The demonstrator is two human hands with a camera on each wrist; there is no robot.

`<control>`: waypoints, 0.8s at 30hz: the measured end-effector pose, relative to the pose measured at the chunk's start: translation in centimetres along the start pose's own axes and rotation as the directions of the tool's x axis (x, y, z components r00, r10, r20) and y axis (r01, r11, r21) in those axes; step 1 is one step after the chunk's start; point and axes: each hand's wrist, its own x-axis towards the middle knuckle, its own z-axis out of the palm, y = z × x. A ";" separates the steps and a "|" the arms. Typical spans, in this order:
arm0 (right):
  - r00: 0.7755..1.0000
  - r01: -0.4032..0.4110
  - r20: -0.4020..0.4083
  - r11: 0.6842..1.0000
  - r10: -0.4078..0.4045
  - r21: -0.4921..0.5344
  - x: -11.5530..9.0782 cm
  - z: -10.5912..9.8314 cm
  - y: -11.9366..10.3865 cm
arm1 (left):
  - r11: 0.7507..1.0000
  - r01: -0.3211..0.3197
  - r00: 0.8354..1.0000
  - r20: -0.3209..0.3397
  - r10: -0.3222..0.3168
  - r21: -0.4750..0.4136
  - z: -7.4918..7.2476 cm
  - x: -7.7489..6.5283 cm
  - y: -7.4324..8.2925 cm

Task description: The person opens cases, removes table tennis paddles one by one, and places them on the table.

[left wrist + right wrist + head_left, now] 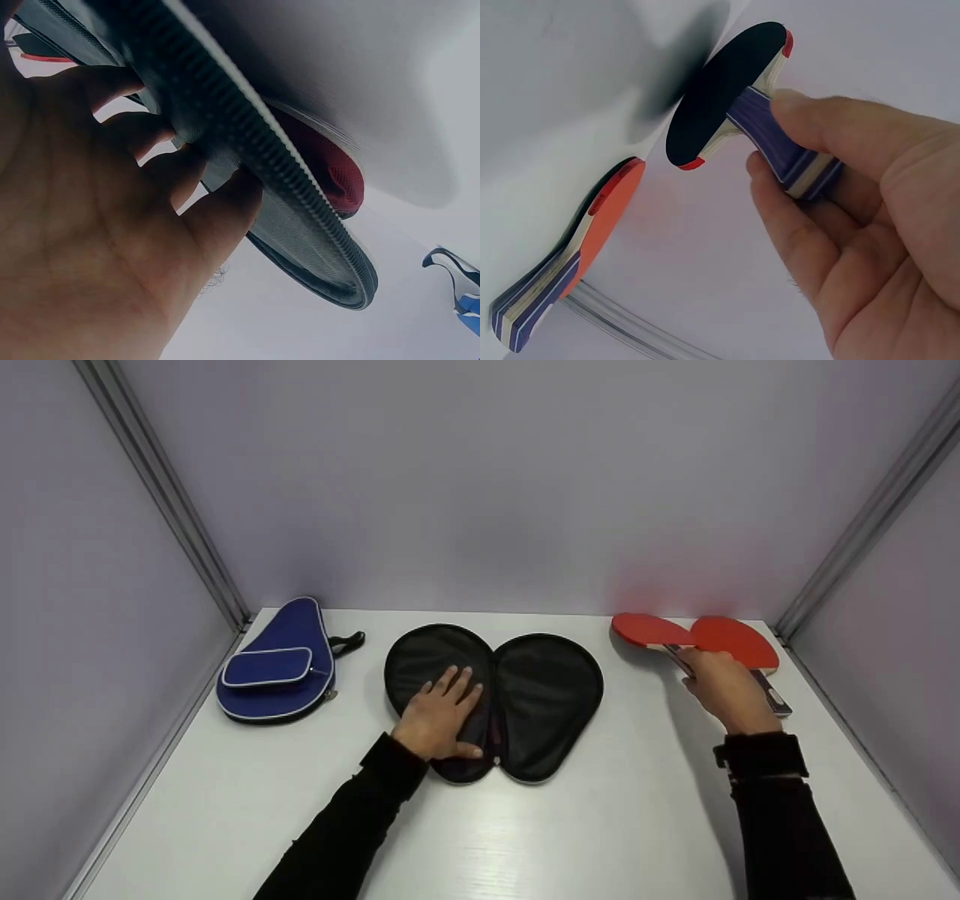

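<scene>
An unzipped black table tennis bat case (551, 697) lies spread on the white table, its two halves side by side. On the left half rests my left hand (439, 720), fingers spread; the left wrist view shows the fingertips touching the dark fabric and the zipped edge (247, 112). My right hand (729, 690) grips the striped handle (769, 135) of a table tennis bat between thumb and fingers. This bat (645, 628) is lifted, red face up and black face below. Beside it a second red bat (739, 645) lies on the table, its handle partly behind my right hand.
At the left of the table sits a blue bat case (277, 690) with white piping, a small front pocket and a black strap (347, 643). Pale walls with metal corner posts (161, 487) enclose the back and sides.
</scene>
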 end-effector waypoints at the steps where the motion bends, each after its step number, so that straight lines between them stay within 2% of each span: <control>1: 1.000 0.001 0.023 1.000 0.000 -0.007 0.1 0.1 0.1 | 1.000 0.004 1.000 0.005 -0.004 -0.007 -0.3 -0.2 0.2; 5: 0.992 -0.015 0.127 1.000 0.018 -0.023 0.2 0.7 0.2 | 0.999 0.031 0.999 0.039 -0.032 0.021 -2.2 -0.8 1.4; 6: 0.989 -0.023 0.148 0.999 0.026 -0.025 0.2 0.8 0.2 | 1.000 0.026 0.999 0.026 -0.026 0.017 -2.0 -0.9 1.3; 7: 0.986 -0.029 0.166 0.999 0.033 -0.027 0.1 1.0 0.3 | 0.999 0.037 0.998 0.041 -0.038 0.024 -2.8 -1.3 1.8; 13: 0.980 -0.026 0.197 0.999 0.032 -0.031 0.0 1.6 1.0 | 0.997 0.064 0.995 0.077 -0.068 0.052 -6.1 -2.9 3.5; 20: 0.967 0.030 0.254 0.998 -0.017 -0.046 -0.2 2.2 2.1 | 1.000 0.007 1.000 -0.001 -0.007 -0.017 -0.8 -0.6 0.6; 22: 0.964 0.041 0.266 0.998 -0.025 -0.053 -0.3 2.3 2.3 | 1.000 0.000 1.000 -0.005 0.000 0.003 -0.5 -0.4 0.4; 24: 0.962 0.044 0.271 0.997 -0.025 -0.065 -0.2 2.3 2.5 | 1.000 -0.006 1.000 -0.012 0.006 -0.014 -0.5 -0.4 0.4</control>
